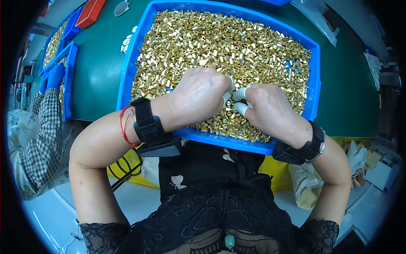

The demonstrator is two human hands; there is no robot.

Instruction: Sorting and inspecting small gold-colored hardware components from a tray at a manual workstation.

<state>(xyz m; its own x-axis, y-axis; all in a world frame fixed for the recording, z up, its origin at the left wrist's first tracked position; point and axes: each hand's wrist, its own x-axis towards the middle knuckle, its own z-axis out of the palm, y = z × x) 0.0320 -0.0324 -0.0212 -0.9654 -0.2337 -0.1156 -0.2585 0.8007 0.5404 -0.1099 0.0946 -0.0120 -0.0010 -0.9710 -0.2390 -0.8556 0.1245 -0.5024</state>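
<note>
A wide blue tray [316,80] lies in front of me, filled with small brass hex nuts [203,42], many showing a hollow bore. Over its near middle, my left hand [196,95] is closed with the knuckles up, white finger cots on its fingertips. Close to its right, my right hand [270,106] pinches with cot-covered thumb and fingers. The two sets of fingertips almost meet just above the nuts. Whatever either hand grips is hidden by the fingers or too small to make out.
The tray rests on a green tabletop [99,67]. White finger cots [127,40] and a grey round-headed thing [122,8] lie left of it. Farther left, a co-worker's blue-gloved hand [56,76] is at another blue tray [72,63]. A red bin [91,12] stands behind.
</note>
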